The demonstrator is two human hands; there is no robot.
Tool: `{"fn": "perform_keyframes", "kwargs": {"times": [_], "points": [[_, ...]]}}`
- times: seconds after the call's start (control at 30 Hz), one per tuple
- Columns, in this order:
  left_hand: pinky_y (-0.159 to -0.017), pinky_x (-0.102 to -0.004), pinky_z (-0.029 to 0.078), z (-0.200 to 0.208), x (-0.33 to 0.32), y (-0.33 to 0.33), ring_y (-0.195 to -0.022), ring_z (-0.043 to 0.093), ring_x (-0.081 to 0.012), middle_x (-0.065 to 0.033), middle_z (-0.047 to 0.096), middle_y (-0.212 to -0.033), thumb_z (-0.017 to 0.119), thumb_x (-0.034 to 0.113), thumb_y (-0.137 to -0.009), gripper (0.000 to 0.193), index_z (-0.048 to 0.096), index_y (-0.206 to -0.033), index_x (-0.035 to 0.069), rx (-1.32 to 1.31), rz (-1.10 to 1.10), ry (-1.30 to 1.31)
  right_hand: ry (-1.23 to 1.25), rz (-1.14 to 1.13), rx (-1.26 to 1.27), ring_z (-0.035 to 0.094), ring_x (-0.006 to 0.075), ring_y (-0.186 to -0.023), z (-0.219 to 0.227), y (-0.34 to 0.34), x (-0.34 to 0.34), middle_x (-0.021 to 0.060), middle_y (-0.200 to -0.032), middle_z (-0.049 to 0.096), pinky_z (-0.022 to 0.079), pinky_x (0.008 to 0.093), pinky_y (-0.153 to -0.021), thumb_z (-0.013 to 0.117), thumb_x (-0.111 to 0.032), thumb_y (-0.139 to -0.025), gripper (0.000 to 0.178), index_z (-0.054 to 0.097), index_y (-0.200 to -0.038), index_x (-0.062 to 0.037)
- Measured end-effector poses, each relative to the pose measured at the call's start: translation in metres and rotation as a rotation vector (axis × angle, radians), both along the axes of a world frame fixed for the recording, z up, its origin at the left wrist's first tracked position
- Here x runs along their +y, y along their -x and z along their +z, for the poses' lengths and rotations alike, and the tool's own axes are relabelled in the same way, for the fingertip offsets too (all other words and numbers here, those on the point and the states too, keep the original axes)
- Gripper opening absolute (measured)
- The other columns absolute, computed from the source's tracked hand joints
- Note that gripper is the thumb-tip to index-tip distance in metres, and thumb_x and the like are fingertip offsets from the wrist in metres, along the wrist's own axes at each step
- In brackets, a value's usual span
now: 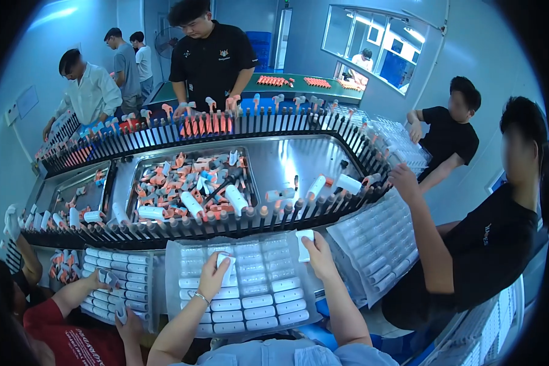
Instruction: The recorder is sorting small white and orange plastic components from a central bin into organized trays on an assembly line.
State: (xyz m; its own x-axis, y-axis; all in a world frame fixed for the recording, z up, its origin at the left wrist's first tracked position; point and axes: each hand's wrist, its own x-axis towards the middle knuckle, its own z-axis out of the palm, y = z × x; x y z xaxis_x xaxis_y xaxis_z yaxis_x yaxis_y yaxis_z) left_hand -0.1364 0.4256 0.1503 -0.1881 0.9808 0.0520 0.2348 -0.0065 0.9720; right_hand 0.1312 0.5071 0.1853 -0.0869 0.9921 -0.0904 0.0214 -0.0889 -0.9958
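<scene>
My left hand (211,277), a bracelet at its wrist, is closed around a white plastic shell (227,261) over the left half of a clear plastic tray (172,265). Near the tray's far right corner, my right hand (320,259) grips another white shell (303,249) between thumb and fingers. Rows of white shells (260,312) lie in the tray's nearer pockets. Clear moulded pockets (253,259) show in the farther rows. My fingers partly cover both held shells.
Beyond the tray runs a black rack of upright pegs (274,216) around a metal table (287,155). A bin of orange, grey and white parts (183,177) sits there. Co-workers stand or sit all around; one in red (73,329) at left handles shells over another tray (137,287).
</scene>
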Motion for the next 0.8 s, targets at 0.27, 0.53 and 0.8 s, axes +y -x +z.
{"fn": "perform_keyframes", "kwargs": {"times": [0.27, 0.53, 0.8], "points": [[-0.064, -0.0258, 0.043, -0.010, 0.002, 0.007, -0.070, 0.054, -0.0116, -0.0059, 0.060, -0.077, 0.055, 0.018, -0.086, 0.020, 0.057, -0.101, 0.004, 0.020, 0.032, -0.104, -0.440, -0.669, -0.410, 0.059, 0.0240, -0.082, 0.014, -0.049, 0.084, 0.0155, -0.090, 0.061, 0.046, 0.0356, -0.072, 0.058, -0.019, -0.082, 0.032, 0.052, -0.104, 0.0030], [-0.054, -0.0255, 0.041, -0.017, 0.003, 0.009, -0.059, 0.052, -0.0108, -0.0066, 0.059, -0.071, 0.058, 0.023, -0.085, 0.028, 0.055, -0.103, 0.002, 0.038, 0.009, -0.106, -0.285, -0.710, -0.756, 0.058, 0.0353, -0.094, 0.035, -0.066, 0.164, 0.0231, -0.097, 0.060, 0.045, 0.0402, -0.080, 0.056, -0.021, -0.078, 0.038, 0.051, -0.107, 0.0027], [-0.051, -0.0281, 0.040, -0.014, 0.000, 0.013, -0.054, 0.050, -0.0140, -0.0091, 0.057, -0.068, 0.059, 0.027, -0.084, 0.032, 0.054, -0.105, 0.004, 0.084, -0.002, -0.126, -0.278, -0.319, -1.263, 0.060, 0.0418, -0.083, 0.040, 0.001, 0.157, 0.0265, -0.084, 0.061, 0.048, 0.0479, -0.074, 0.046, -0.021, -0.079, 0.029, 0.047, -0.099, 0.0006]]}}
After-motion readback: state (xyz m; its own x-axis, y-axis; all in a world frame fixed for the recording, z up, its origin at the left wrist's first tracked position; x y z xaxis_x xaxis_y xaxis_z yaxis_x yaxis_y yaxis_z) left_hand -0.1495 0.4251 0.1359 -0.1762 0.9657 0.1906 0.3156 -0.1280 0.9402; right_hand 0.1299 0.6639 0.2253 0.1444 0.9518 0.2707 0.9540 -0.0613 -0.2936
